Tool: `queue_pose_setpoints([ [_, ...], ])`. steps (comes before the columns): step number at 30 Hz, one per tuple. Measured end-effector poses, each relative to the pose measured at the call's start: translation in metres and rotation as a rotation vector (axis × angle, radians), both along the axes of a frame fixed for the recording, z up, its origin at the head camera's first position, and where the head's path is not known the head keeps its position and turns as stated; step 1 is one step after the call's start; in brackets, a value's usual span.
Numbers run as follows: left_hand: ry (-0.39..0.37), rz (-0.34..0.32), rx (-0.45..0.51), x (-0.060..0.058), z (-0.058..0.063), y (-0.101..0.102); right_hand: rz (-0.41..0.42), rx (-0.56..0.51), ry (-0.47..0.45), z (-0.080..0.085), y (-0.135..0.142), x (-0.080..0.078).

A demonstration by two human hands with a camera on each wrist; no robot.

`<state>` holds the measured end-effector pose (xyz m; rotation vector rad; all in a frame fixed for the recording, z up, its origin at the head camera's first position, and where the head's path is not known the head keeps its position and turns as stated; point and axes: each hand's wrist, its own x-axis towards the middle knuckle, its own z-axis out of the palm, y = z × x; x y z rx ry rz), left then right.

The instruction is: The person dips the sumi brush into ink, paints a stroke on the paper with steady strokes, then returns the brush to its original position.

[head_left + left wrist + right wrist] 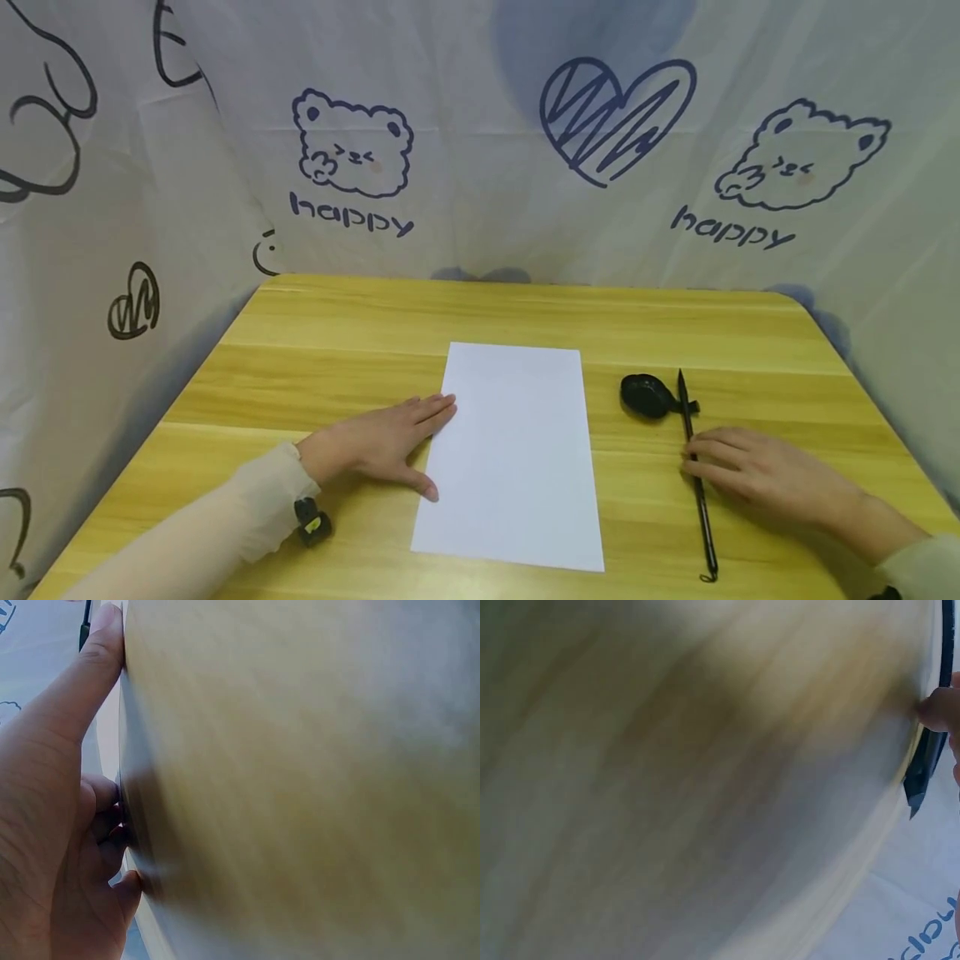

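Observation:
A blank white sheet of paper (pixel 517 467) lies upright on the table. My left hand (pixel 382 442) rests palm down at its left edge, thumb spread and fingertips touching the paper; the left wrist view shows the thumb (pixel 94 660) extended. To the right, a black writing brush (pixel 703 517) has its pointed tip away from me and a small loop at the near end. My right hand (pixel 772 475) pinches its shaft; in the right wrist view the thumb (pixel 939 712) lies against the brush (pixel 922 769). The brush crosses the short handle of a small black dish (pixel 645 396).
The yellow wood-grain table (pixel 337 317) has rounded far corners. White cloth (pixel 480 167) with drawn bears and hearts hangs behind it and along both sides. A black strap device (pixel 312 522) sits at the left wrist.

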<state>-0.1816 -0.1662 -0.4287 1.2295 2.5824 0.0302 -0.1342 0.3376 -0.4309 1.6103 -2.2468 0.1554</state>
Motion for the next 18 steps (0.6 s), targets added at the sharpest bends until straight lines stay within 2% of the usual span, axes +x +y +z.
queue_pose_setpoints([
  [5, -0.005, 0.004, 0.004, 0.0008, -0.0011, -0.0005, 0.062, 0.002, 0.032, -0.0034, 0.0002, -0.0029],
  [18, 0.020, -0.018, -0.014, 0.0003, -0.0039, -0.0021, 0.096, 0.013, 0.093, -0.0068, -0.0003, -0.0061],
])
